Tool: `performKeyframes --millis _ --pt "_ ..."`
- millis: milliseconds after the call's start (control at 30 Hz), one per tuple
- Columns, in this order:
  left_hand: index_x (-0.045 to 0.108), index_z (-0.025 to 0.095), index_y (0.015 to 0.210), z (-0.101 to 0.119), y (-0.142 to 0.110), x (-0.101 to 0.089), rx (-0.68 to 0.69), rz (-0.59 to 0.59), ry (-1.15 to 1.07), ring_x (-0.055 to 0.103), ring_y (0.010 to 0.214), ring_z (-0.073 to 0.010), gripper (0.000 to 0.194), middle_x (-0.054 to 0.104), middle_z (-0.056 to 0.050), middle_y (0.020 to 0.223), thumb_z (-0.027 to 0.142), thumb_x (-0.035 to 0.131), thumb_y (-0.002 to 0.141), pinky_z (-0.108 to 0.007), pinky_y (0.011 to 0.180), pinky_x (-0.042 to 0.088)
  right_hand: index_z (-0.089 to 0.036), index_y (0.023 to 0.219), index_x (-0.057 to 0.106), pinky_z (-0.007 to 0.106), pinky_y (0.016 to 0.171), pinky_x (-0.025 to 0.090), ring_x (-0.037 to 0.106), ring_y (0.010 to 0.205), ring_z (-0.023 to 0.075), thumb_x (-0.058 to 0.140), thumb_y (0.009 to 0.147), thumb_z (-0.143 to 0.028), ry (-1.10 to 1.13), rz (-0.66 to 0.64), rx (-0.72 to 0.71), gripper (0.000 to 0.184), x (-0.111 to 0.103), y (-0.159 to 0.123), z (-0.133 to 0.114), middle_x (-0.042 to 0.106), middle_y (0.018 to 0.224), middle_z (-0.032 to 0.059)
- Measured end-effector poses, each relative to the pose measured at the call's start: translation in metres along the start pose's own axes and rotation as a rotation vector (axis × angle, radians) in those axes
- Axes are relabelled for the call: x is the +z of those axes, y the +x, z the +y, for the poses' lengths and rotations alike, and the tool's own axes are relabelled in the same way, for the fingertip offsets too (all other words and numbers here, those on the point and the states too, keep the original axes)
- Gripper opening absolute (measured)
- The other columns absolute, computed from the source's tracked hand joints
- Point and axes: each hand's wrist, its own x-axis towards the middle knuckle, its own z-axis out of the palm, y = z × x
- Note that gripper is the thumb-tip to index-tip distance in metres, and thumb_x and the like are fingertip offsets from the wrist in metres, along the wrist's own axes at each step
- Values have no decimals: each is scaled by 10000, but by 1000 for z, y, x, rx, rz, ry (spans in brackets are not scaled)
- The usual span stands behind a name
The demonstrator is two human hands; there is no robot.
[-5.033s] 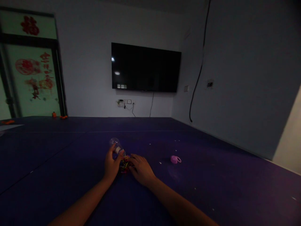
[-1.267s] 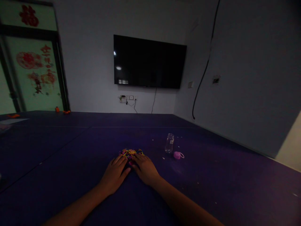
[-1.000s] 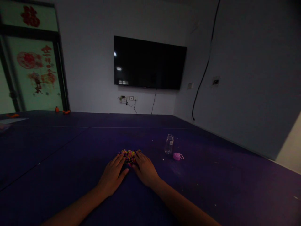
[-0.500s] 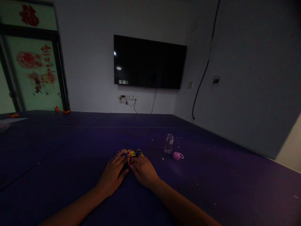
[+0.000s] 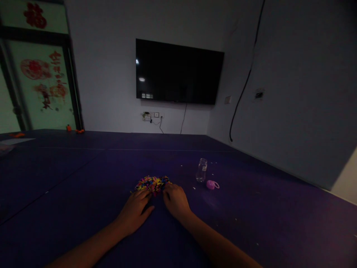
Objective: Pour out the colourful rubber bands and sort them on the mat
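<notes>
A low pile of small multicoloured loops that look like rubber bands lies on the purple surface in front of me. At its near left edge rests my left hand, palm down, fingers stretched to the pieces and thumb held apart. My right hand is by the pile's right edge with its fingers curled inward. Its fingertips are hidden, so whatever they hold cannot be made out. To the right of the pile stands a clear bottle without a lid. Beside the bottle lies a pink cap with a ring loop.
Small white scraps are scattered around the bottle and on the right. A pale sheet and orange objects lie toward the far left. A dark television hangs on the back wall; a black cable runs down the right wall.
My right hand has drawn back to the right, off the pile, and its fingers have curled. My left hand has slid slightly toward me, so more of the coloured loops show.
</notes>
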Motion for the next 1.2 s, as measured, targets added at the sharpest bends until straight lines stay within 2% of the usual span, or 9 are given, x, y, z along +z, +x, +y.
performKeyframes --millis 67,133,267,400,467,667,800,1000,1200 --pt "632 206 1079 2 0 -1 0 9 10 530 1094 -263 297 618 -88 1153 353 469 879 -442 935 419 -183 785 624 295 773 381 594 846 193 452 835 -137 -4 31 36 185 -2 -1 -1 668 854 63" --pt "656 203 977 4 1 -1 -15 20 8 571 986 -251 263 650 -80 1024 336 447 888 -421 870 450 -185 760 618 294 762 383 594 835 196 465 823 -148 -4 56 57 170 -4 -2 -3 667 841 61" --pt "617 205 759 4 0 -1 -117 80 27 584 803 -228 250 628 -59 824 350 451 877 -369 740 470 -184 728 624 296 731 393 603 799 204 472 811 -157 -16 70 110 175 -4 -5 -2 664 812 74" --pt "572 202 780 -4 -1 -1 -265 132 106 577 793 -232 215 617 -54 819 371 467 859 -349 694 460 -173 704 631 289 677 410 612 740 206 449 832 -149 3 110 244 224 1 -4 7 660 781 101" --pt "566 198 806 -9 0 0 -307 142 113 579 811 -242 222 618 -60 832 389 465 858 -358 698 465 -171 698 630 281 675 420 614 735 202 432 839 -128 43 143 255 247 4 -2 13 661 772 103" --pt "558 179 1037 -21 2 11 -244 187 -64 554 1032 -254 277 603 -96 1074 369 446 870 -420 896 450 -183 746 642 258 766 435 618 826 184 418 834 -76 201 161 129 264 5 3 20 673 847 72" --pt "575 187 1003 -15 3 8 -203 212 -95 554 1023 -237 225 603 -79 1046 323 447 879 -409 901 449 -192 807 642 270 784 434 606 850 189 427 857 -117 164 191 117 233 3 1 17 668 877 67" --pt "619 196 812 2 2 -2 -60 72 -47 583 851 -219 182 619 -61 875 268 463 873 -371 773 484 -184 770 621 274 792 415 574 854 181 446 865 -138 68 115 -66 204 -1 -3 4 638 851 63" --pt "641 192 957 3 1 0 -31 -14 -19 588 922 -234 185 644 -74 963 235 501 845 -390 833 470 -164 798 633 290 802 415 563 864 179 439 876 -141 -31 -13 -301 210 1 -4 -3 636 848 65"
